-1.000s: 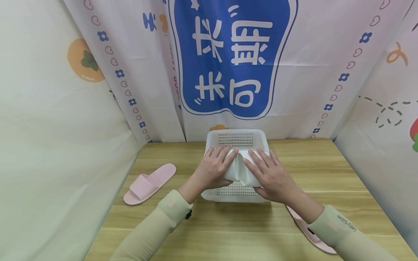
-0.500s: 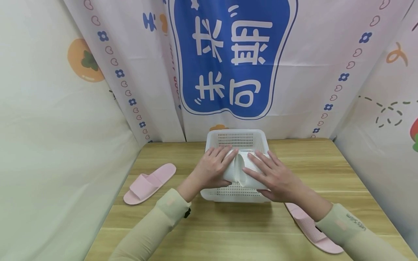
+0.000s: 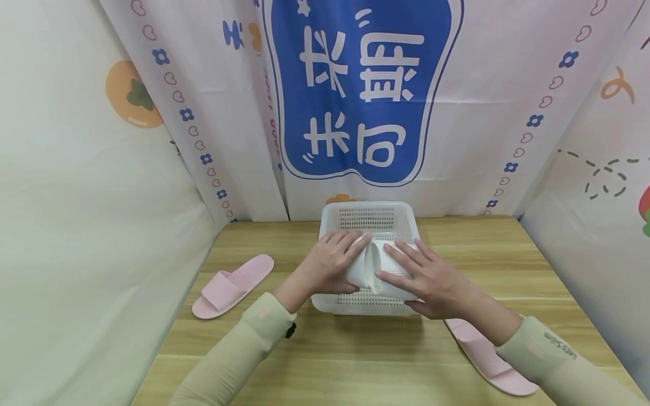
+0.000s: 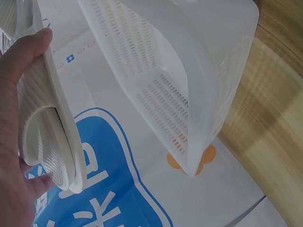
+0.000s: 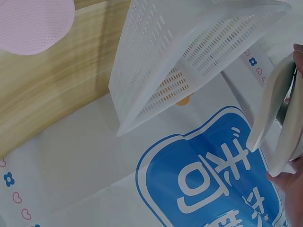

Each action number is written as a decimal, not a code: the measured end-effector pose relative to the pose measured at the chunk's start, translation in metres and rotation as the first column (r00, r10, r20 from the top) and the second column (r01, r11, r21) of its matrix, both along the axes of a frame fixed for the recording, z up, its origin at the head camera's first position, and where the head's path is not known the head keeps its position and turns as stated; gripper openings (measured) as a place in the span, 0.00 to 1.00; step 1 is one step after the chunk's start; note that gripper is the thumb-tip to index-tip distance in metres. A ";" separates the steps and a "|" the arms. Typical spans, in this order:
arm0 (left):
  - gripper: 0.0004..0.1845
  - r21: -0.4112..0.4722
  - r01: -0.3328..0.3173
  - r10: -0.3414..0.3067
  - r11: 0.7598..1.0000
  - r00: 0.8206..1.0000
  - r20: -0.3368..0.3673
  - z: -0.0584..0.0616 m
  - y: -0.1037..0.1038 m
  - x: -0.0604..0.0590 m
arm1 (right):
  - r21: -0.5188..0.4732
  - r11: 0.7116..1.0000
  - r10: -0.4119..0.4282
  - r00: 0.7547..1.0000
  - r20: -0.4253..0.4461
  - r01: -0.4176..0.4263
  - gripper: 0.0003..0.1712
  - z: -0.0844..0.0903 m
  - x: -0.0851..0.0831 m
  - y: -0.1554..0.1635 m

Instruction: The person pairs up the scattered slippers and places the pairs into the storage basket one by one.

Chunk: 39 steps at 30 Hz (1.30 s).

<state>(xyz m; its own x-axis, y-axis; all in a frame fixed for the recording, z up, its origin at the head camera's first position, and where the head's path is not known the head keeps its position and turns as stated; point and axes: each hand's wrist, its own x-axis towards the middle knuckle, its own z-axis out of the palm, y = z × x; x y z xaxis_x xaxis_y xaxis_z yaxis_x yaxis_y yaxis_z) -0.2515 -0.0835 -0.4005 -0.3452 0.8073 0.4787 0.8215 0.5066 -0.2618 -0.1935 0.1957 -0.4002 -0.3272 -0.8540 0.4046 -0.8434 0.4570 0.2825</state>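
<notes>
Both hands hold a pair of white slippers [image 3: 373,264] pressed sole to sole on edge, just above a white perforated basket [image 3: 370,206] at the table's middle. My left hand [image 3: 330,262] grips the left slipper, thumb on one edge and fingers behind, as the left wrist view shows on the slippers [image 4: 52,132]. My right hand [image 3: 431,277] lays its fingers across the right slipper with the thumb underneath. The right wrist view shows the slippers' edges [image 5: 279,109] beside the basket [image 5: 180,52]. The basket [image 4: 189,94] looks empty.
One pink slipper [image 3: 231,285] lies on the wooden table [image 3: 355,361] at the left. Another pink slipper [image 3: 487,355] lies at the right, partly under my right forearm. Printed cloth walls close in the table on three sides.
The two white slippers have been brought closer together and stand more on edge. My right forearm has shifted right, uncovering more of the right pink slipper.
</notes>
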 end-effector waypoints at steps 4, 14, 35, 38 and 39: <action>0.58 -0.008 0.006 -0.005 1.000 1.000 0.011 0.000 0.000 0.000 | 0.002 1.000 0.008 1.000 0.001 -0.008 0.51 0.000 0.001 0.001; 0.59 -0.010 0.032 -0.031 0.999 0.999 0.027 -0.001 -0.001 0.000 | -0.003 1.000 0.017 1.000 0.007 -0.017 0.54 -0.001 0.004 0.001; 0.60 -0.049 0.021 -0.018 0.999 0.999 0.049 0.001 0.001 -0.002 | -0.003 1.000 -0.003 0.999 -0.045 0.003 0.53 -0.002 0.007 -0.003; 0.60 -0.054 0.020 -0.017 0.998 0.999 0.046 0.001 0.001 -0.002 | -0.005 1.000 -0.003 0.999 -0.051 0.003 0.54 -0.002 0.007 -0.003; 0.61 -0.056 0.018 -0.015 0.998 0.999 0.047 0.002 0.001 -0.002 | -0.005 1.000 -0.004 0.999 -0.051 0.004 0.54 -0.002 0.007 -0.003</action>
<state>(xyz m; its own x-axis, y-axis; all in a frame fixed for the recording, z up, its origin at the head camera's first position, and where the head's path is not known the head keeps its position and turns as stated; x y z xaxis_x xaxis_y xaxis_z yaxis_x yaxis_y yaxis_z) -0.2540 -0.0828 -0.3987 -0.3526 0.8384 0.4156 0.8415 0.4784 -0.2511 -0.1864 0.1926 -0.4019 -0.3094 -0.8505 0.4253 -0.8261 0.4619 0.3227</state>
